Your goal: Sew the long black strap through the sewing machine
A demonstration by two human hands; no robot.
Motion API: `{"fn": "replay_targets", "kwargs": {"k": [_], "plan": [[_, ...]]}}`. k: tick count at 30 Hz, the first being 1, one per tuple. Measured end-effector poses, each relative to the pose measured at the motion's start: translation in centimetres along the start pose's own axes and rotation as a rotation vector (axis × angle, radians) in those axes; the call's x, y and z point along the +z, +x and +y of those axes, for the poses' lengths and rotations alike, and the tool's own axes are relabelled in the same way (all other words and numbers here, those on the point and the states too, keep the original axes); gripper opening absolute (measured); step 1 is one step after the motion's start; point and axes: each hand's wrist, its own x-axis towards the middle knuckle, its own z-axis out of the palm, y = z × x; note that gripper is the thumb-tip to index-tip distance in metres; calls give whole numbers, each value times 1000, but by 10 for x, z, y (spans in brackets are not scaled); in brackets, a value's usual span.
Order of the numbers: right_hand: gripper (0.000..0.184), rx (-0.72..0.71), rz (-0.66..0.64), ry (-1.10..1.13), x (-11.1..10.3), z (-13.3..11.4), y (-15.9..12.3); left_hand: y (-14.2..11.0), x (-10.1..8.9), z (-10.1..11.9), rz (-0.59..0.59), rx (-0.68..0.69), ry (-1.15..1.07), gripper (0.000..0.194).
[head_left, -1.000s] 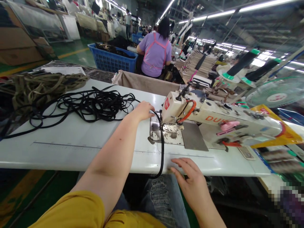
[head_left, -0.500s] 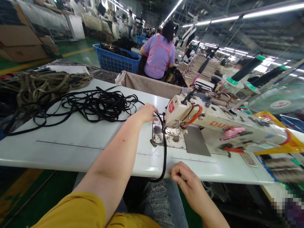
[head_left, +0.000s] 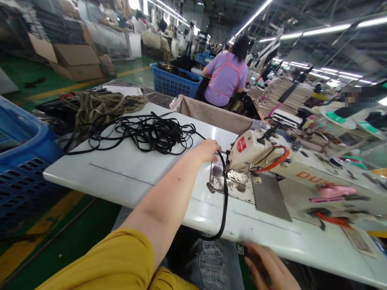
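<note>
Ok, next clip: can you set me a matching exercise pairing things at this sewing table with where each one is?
Things:
1. left bare hand
2. right bare hand
3. tangled pile of black cord
4. coiled olive-green webbing

Places:
A. below the front edge of the white table
B. beyond the table's left end
C. on the tabletop
D. at the cord, beside the cream sewing machine head

Pairs: 1-D; 2-A; 3-C; 4-B

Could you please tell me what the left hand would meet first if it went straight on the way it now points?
The left hand would most likely meet the black cord first, as it runs right at the fingers; the cream sewing machine head stands just beyond, though depth is hard to judge here.
</note>
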Motion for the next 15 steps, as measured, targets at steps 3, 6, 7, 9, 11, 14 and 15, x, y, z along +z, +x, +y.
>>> {"fn": "replay_targets", "kwargs": {"k": [3,6,7,9,11,14,15], "plan": [[57,-252,235,-254,25,-17,29,2,3,-1,29,5,0,43],[69,-312,214,-397,46,-29,51,4,6,-2,52,9,-9,47],[72,-302,212,-415,51,-32,57,5,7,-2,52,10,-12,48],[72,-312,195,-402,55,-38,65,6,8,-3,45,5,-16,50],[64,-367,143,-342,52,-43,73,7,8,-4,38,-1,-21,52],[43,-409,137,-236,40,-48,89,8,10,-5,32,19,-36,51],[35,-401,156,-214,36,-48,96,9,11,-5,33,31,-39,50]]}}
